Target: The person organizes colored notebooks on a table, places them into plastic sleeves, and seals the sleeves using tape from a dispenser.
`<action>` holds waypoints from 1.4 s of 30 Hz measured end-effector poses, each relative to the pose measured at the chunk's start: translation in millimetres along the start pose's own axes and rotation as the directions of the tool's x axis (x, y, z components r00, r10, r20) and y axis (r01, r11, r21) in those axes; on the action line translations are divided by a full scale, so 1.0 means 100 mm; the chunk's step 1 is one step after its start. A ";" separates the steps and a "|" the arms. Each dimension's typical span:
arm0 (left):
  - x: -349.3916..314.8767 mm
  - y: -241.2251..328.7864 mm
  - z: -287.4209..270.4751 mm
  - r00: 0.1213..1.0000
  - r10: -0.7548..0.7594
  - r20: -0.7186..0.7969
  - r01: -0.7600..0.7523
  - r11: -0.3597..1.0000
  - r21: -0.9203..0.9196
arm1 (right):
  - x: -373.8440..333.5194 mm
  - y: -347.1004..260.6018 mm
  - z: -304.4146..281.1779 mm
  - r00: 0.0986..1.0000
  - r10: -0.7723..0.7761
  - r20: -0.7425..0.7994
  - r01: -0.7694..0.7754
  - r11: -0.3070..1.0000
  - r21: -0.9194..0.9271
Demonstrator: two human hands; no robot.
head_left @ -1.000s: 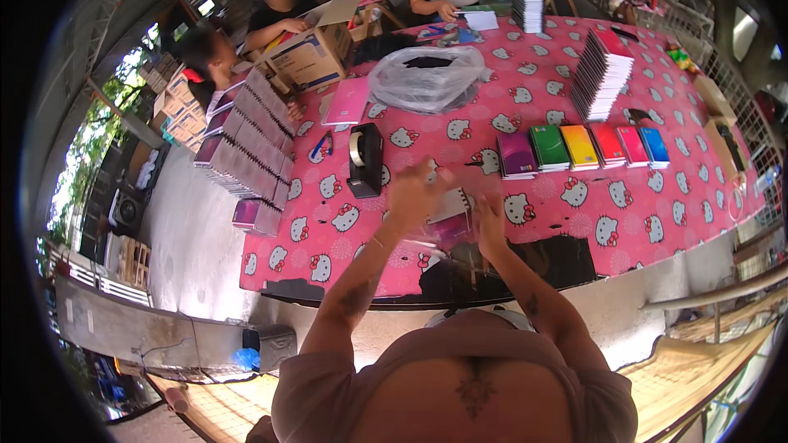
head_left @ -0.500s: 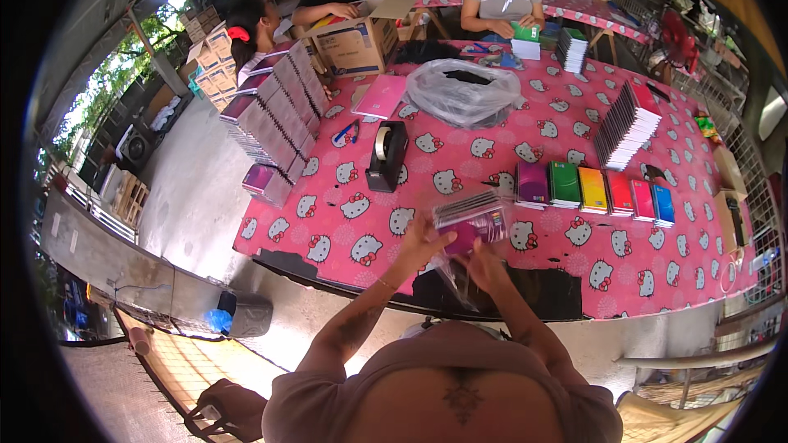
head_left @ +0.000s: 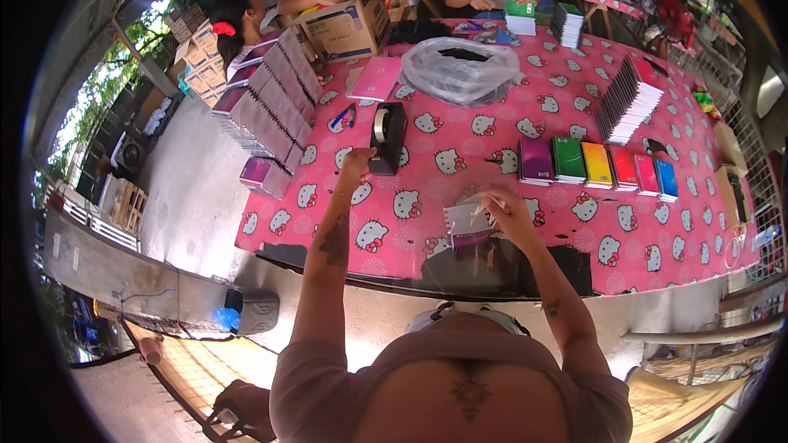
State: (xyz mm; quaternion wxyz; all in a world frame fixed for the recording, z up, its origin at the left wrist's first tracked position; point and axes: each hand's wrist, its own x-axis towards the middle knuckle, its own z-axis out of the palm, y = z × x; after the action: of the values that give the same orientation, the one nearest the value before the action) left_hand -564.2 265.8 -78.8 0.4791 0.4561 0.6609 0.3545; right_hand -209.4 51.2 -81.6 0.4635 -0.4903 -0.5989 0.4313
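At the near end of the black tape dispenser (head_left: 390,139), my left hand (head_left: 359,166) has its fingers bent against the side. Whether they pinch tape or the dispenser's body is too small to tell. My right hand (head_left: 506,209) is closed at the upper edge of a clear plastic bag. Inside that bag is a small stack of spiral notebooks (head_left: 469,223), purple at the lower part, lying at the table's near edge. Glare on the plastic blurs its outline.
Small notebook stacks in several colours, including a yellow one (head_left: 597,166), line the right side. A taller notebook stack (head_left: 630,102) stands behind them. Tall spiral notebook stacks (head_left: 267,111) rise at the left. A plastic bag (head_left: 460,74), a cardboard box (head_left: 341,31) and co-workers are farther back.
My left hand has left the bagged notebooks and reached forward-left to the tape dispenser. My right hand has shifted up and right at the bag, which now lies lower on the table.
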 end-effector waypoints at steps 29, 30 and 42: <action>-1.39 0.37 0.43 0.229 0.629 0.743 -0.860 0.488 -0.148 | -0.07 -1.17 0.61 0.971 -0.206 0.119 0.212 0.528 -0.822; -1.38 0.37 0.42 0.252 0.651 0.716 -0.851 0.502 -0.156 | -0.01 -1.16 0.51 0.970 -0.237 0.045 0.172 0.549 -0.818; -1.45 0.31 0.68 0.345 0.645 0.682 -0.770 0.610 -0.187 | -0.35 -0.18 -0.06 0.969 -0.233 -0.086 0.212 0.955 -0.208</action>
State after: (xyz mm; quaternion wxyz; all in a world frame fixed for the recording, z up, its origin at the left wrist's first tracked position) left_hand -472.6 141.6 -25.6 0.4459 0.8312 0.1921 0.2711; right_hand -203.6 14.4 -67.6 0.4905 -0.4861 -0.6637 0.2874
